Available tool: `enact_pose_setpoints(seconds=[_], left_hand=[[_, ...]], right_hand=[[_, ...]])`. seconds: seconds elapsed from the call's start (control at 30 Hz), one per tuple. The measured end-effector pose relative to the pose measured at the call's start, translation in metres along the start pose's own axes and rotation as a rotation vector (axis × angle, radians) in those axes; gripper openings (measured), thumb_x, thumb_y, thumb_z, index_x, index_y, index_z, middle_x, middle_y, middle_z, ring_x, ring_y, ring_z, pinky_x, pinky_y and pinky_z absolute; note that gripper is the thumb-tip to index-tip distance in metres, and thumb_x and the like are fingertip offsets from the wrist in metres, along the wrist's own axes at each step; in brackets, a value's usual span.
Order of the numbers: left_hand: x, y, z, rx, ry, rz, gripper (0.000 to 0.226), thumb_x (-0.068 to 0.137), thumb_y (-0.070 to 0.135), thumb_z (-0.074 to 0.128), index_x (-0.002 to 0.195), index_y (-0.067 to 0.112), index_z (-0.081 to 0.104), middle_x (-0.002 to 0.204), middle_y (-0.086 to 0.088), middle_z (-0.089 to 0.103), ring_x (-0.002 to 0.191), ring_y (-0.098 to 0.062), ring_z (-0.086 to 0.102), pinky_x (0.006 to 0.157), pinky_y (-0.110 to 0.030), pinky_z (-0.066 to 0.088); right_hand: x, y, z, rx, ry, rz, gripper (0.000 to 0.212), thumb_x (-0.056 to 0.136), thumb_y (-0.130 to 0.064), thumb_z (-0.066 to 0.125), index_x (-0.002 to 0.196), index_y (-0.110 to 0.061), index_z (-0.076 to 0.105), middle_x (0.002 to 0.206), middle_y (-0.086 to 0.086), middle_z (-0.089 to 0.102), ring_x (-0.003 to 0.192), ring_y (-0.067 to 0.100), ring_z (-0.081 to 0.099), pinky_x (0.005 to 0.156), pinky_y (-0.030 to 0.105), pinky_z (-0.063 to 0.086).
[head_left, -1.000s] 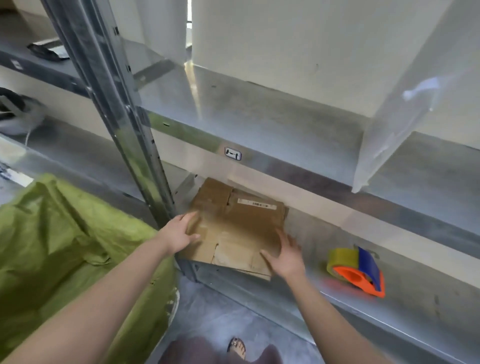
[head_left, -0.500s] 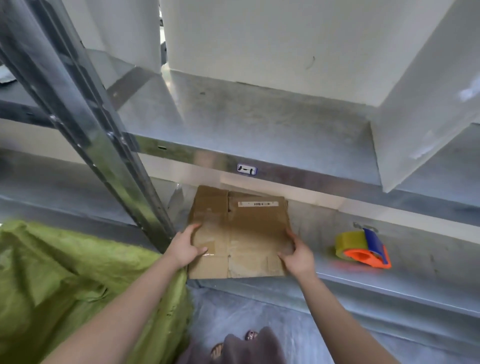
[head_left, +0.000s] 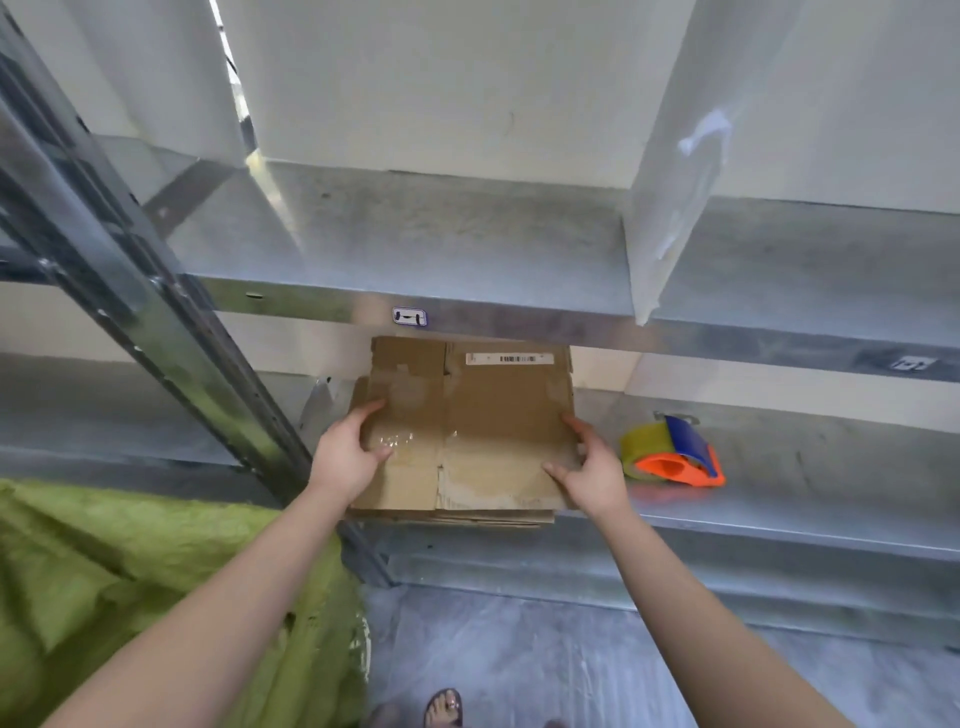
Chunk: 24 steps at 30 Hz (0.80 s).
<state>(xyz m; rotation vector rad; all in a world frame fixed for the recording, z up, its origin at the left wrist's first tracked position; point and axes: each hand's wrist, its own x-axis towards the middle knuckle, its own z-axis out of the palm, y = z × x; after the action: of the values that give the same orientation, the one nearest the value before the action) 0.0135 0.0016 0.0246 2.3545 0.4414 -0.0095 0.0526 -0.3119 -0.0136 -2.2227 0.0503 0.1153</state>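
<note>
Both hands bracket a flattened cardboard box (head_left: 483, 415) on the lower metal shelf (head_left: 805, 514), one at each side edge. The fingers are fairly straight and the thumbs lie on its top face. From my remote feed I cannot tell whether any fingertip hooks beneath it.

At far left I see a crumpled green sack (head_left: 130, 571), and beside it the slanting steel post (head_left: 171, 332) of the rack. The left hand (head_left: 345, 460) rests over the box's left edge, just right of that post.

The box lies flat with its near edge at the shelf lip and its far end tucked under the upper shelf (head_left: 467, 244), with a barcode label (head_left: 509, 359) showing there. The right hand (head_left: 592, 467) presses its right edge. Just beyond sits an orange and blue tape dispenser (head_left: 675, 457), apart from the box. A sandalled foot (head_left: 444, 706) shows below.
</note>
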Motion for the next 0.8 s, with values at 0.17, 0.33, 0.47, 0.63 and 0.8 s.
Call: enact_pose_setpoints(seconds=[0.17, 0.33, 0.47, 0.63, 0.8], left_hand=[[-0.025, 0.037, 0.010, -0.125, -0.004, 0.032, 0.067, 0.081, 0.018, 0.076, 0.138, 0.032, 0.046, 0.134, -0.003, 0.054, 0.118, -0.023, 0.052, 0.103, -0.033, 0.041], [-0.069, 0.101, 0.066, -0.198, -0.049, 0.052, 0.077, 0.079, 0.014, 0.077, 0.144, 0.030, 0.039, 0.143, -0.002, 0.048, 0.127, -0.023, 0.047, 0.104, -0.033, 0.039], [-0.110, 0.157, 0.132, -0.183, -0.089, 0.089, 0.082, 0.079, 0.013, 0.077, 0.147, 0.031, 0.034, 0.149, 0.004, 0.040, 0.129, -0.020, 0.045, 0.106, -0.035, 0.040], [-0.142, 0.225, 0.198, -0.193, -0.140, 0.144, 0.085, 0.079, 0.013, 0.077, 0.149, 0.030, 0.030, 0.150, 0.003, 0.037, 0.129, -0.026, 0.047, 0.106, -0.036, 0.042], [-0.146, 0.280, 0.257, -0.259, -0.232, 0.163, 0.100, 0.076, 0.007, 0.079, 0.152, 0.032, 0.018, 0.145, -0.001, 0.044, 0.125, -0.021, 0.052, 0.104, -0.041, 0.045]], right_hand=[[-0.007, 0.014, -0.048, -0.003, 0.032, -0.081, 0.074, 0.074, -0.016, 0.082, 0.140, -0.023, 0.048, 0.132, 0.005, 0.056, 0.118, 0.023, 0.054, 0.094, 0.024, 0.040], [-0.027, 0.062, -0.132, -0.035, 0.081, -0.105, 0.076, 0.072, -0.016, 0.083, 0.140, -0.023, 0.048, 0.134, 0.001, 0.056, 0.125, 0.021, 0.050, 0.104, 0.028, 0.039], [-0.051, 0.117, -0.210, -0.067, 0.092, -0.087, 0.075, 0.075, -0.014, 0.081, 0.141, -0.022, 0.047, 0.134, 0.005, 0.054, 0.121, 0.023, 0.051, 0.104, 0.031, 0.039], [-0.073, 0.176, -0.294, -0.073, 0.099, -0.031, 0.075, 0.078, -0.017, 0.080, 0.144, -0.026, 0.044, 0.131, -0.002, 0.053, 0.111, 0.014, 0.051, 0.099, 0.025, 0.039], [-0.066, 0.225, -0.356, -0.049, 0.155, 0.077, 0.083, 0.076, -0.016, 0.082, 0.147, -0.026, 0.038, 0.138, 0.001, 0.054, 0.121, 0.022, 0.053, 0.103, 0.035, 0.044]])
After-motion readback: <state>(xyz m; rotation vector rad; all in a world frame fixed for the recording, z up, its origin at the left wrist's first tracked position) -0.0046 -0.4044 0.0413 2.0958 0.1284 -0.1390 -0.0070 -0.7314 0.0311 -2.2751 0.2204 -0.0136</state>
